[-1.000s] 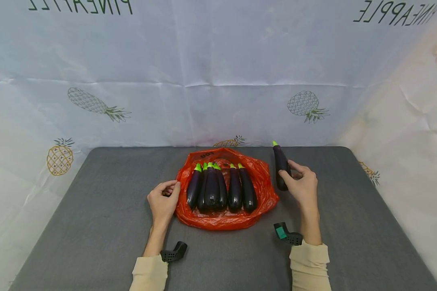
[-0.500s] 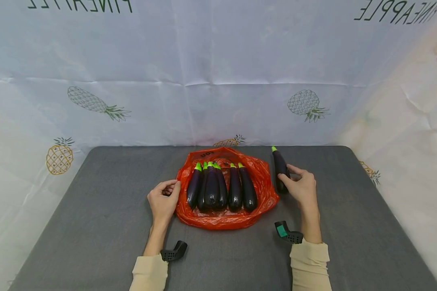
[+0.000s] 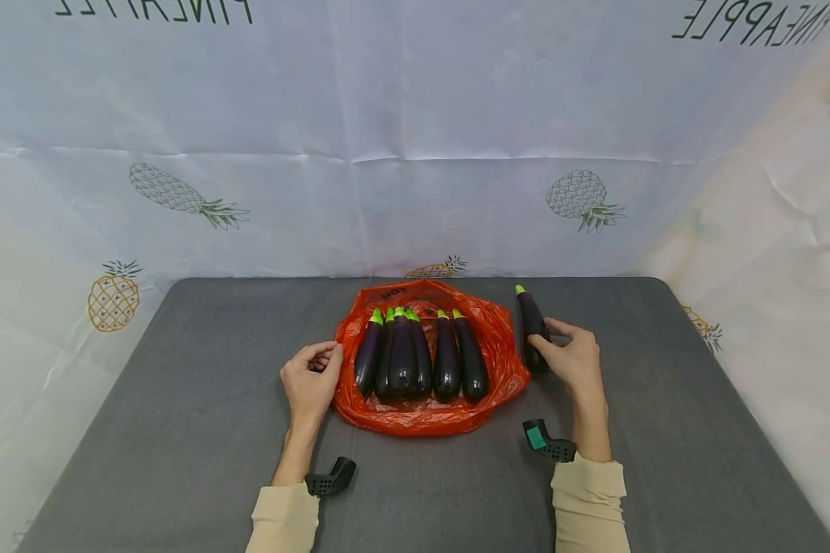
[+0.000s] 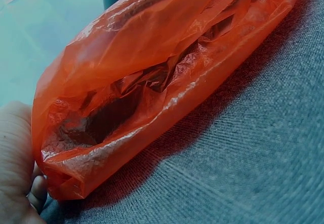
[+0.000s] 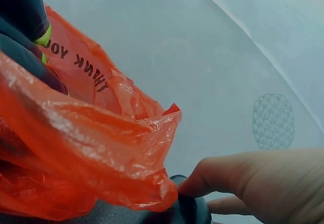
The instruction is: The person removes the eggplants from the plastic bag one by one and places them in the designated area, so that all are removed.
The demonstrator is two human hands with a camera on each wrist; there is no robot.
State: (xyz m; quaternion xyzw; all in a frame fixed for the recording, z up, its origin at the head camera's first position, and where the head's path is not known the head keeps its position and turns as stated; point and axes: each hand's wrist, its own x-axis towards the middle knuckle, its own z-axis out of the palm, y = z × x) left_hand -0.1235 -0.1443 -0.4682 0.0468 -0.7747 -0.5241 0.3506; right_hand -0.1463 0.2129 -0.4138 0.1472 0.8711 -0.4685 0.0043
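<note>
Several dark purple eggplants point(image 3: 403, 357) with bright green tips lie side by side in an open red plastic bag point(image 3: 422, 422). At the bag's left rim, my left hand point(image 3: 311, 384) pinches the plastic between thumb and fingers; the left wrist view shows the red film point(image 4: 121, 57) reaching up to that hand. To the right of the bag, one more eggplant point(image 3: 531, 322) lies on the table, tip pointing away. My right hand point(image 3: 572, 355) holds it between thumb and fingers near its thick end. In the right wrist view the bag's edge partly hides that eggplant point(image 5: 195, 211).
A dark grey table point(image 3: 200, 415) lies beneath everything, with its far edge against a white cloth point(image 3: 456, 100) printed with pineapples. Black wrist-worn camera mounts point(image 3: 330, 478) stick out from both forearms over the table.
My right hand has lowered the single eggplant slightly toward me, down beside the bag. The left hand and the bagged eggplants stay where they were.
</note>
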